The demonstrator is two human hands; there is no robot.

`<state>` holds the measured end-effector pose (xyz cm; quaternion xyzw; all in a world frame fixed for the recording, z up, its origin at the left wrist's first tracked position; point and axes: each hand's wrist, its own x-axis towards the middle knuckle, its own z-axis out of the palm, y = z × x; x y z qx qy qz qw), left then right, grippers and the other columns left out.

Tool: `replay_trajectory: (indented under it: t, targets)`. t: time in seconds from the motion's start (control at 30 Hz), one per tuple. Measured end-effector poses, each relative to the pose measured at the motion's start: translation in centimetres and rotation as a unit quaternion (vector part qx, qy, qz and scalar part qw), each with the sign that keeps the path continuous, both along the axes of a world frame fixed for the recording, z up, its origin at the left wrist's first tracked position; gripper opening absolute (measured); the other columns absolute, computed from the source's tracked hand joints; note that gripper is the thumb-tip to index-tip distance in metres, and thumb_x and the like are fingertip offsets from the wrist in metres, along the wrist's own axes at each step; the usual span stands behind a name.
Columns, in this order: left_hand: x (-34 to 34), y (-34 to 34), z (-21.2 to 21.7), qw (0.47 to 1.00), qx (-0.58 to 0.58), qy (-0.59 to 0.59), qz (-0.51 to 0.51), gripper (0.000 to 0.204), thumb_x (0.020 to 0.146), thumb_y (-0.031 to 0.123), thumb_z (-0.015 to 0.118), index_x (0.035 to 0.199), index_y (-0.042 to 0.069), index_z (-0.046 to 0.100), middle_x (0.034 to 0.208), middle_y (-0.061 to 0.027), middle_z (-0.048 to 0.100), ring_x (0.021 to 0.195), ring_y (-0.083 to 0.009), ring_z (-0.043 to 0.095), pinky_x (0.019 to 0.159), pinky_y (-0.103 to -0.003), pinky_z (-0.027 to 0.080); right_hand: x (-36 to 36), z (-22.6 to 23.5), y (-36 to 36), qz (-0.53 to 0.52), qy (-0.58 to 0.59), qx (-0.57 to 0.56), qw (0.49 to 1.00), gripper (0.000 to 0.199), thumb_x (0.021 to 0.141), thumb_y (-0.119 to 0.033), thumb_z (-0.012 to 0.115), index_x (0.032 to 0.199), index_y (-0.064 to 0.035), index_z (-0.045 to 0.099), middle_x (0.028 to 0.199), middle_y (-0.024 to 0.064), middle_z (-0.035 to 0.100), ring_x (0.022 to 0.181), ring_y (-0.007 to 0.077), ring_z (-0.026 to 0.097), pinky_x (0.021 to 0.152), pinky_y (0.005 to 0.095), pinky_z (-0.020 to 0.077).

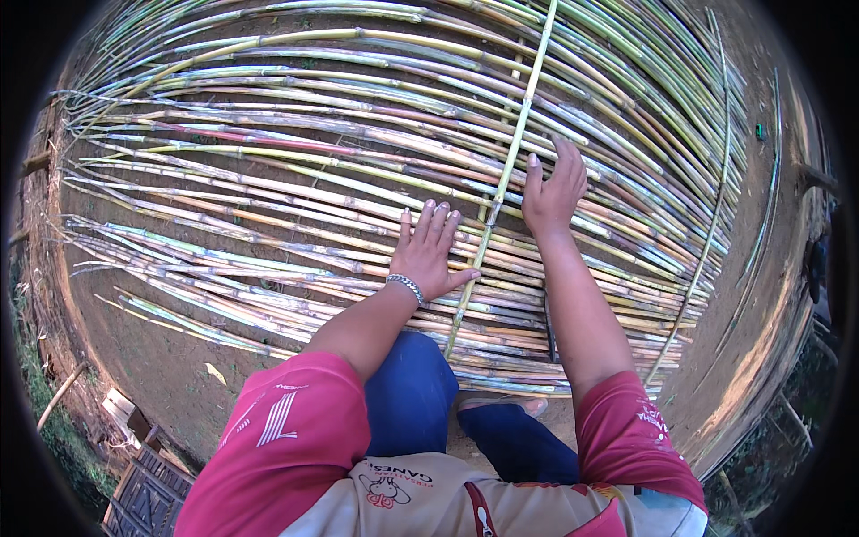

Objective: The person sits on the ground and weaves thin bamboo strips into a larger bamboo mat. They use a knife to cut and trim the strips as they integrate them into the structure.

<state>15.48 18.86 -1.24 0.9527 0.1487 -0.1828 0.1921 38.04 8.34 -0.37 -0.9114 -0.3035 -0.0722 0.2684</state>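
Many long, jointed cane stalks [313, 192] lie side by side across the ground in yellow, green and purplish tones. A greenish-yellow crosspiece stalk [512, 152] runs over them from the far edge toward my knees. My left hand [428, 255] rests flat on the stalks just left of this crosspiece, fingers spread, its thumb touching the crosspiece. On the crosspiece's right side is my right hand [555, 190], fingers apart and holding nothing; whether it touches the stalks below is hard to tell. A dark, narrow tool [549, 331] shows partly beside my right forearm.
Another thin crosspiece stalk [716, 192] spans the stalks' right ends. A small green object [761, 132] lies on the bare soil beyond. At the lower left stands a dark slatted wooden piece [148, 492]. My foot [514, 407] is at the stalks' near edge.
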Motion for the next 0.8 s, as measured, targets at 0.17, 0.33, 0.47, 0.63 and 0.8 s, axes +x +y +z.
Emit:
replay_trajectory:
  t: [0.17,0.33,0.47,0.63,0.8]
  targets:
    - [0.3,0.1,0.4,0.999,-0.009,0.046,-0.011,0.114,0.088,0.089,0.039,0.167,0.011,0.017,0.173,-0.0139,0.015,0.162,-0.0318,0.001,0.127,-0.061,-0.003,2.1,-3.3,3.9,-0.063,0.049,-0.137,0.987,0.059,0.107,-0.049,0.043,0.154,-0.0129,0.045,0.162,0.0178,0.037,0.153,0.0370,0.027,0.124,0.0600,0.0127]
    - [-0.4,-0.1,-0.9,0.999,-0.037,0.011,0.000,0.115,0.086,0.088,0.044,0.166,0.008,0.020,0.172,-0.0163,0.016,0.161,-0.0345,0.002,0.125,-0.063,-0.003,1.7,-3.8,3.5,-0.051,0.053,-0.120,0.990,0.062,0.107,-0.054,0.038,0.154,-0.0144,0.045,0.164,0.0163,0.035,0.155,0.0363,0.024,0.125,0.0589,0.0099]
    - [-0.3,-0.2,-0.7,0.999,-0.037,0.029,0.001,0.115,0.086,0.089,0.044,0.165,0.008,0.023,0.172,-0.0164,0.017,0.161,-0.0340,0.001,0.125,-0.063,-0.004,1.7,-3.2,3.9,-0.047,0.063,-0.150,0.986,0.064,0.106,-0.057,0.038,0.155,-0.0157,0.045,0.164,0.0163,0.034,0.154,0.0364,0.023,0.124,0.0583,0.0098]
    - [0.0,-0.1,-0.4,0.999,-0.036,0.034,-0.007,0.114,0.086,0.088,0.044,0.166,0.008,0.023,0.173,-0.0162,0.014,0.161,-0.0343,0.001,0.125,-0.063,-0.002,2.2,-2.7,4.0,-0.032,0.084,-0.225,0.970,0.068,0.107,-0.057,0.034,0.164,-0.0191,0.034,0.169,0.0175,0.025,0.157,0.0410,0.016,0.124,0.0622,0.0054]
    - [-0.2,0.2,-0.5,0.999,-0.024,0.026,-0.009,0.113,0.087,0.088,0.042,0.166,0.009,0.023,0.173,-0.0165,0.015,0.161,-0.0344,0.002,0.125,-0.063,-0.002,3.0,-2.5,4.5,-0.008,0.119,-0.254,0.960,0.074,0.107,-0.061,0.033,0.166,-0.0170,0.027,0.171,0.0216,0.019,0.158,0.0467,0.010,0.123,0.0647,0.0018]
